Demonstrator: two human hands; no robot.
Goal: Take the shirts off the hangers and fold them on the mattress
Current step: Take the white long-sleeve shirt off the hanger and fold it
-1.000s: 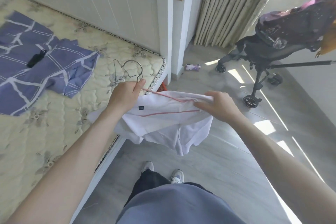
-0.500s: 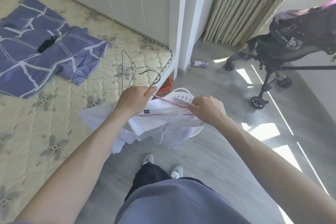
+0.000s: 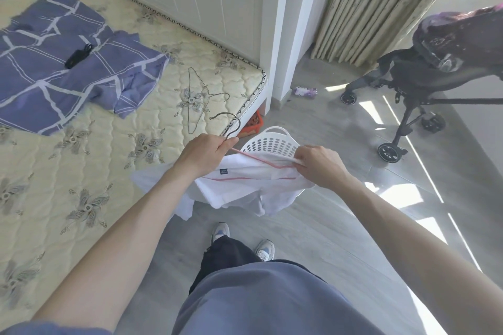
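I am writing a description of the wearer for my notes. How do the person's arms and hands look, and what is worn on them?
Both forearms are bare down to the left hand and the right hand. No glove, watch, ring or bracelet shows. At the lower left edge a bit of blue-grey sleeve appears on the left arm.

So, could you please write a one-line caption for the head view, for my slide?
Left hand grips the hanger, right hand pinches the white shirt on it, near a basket.
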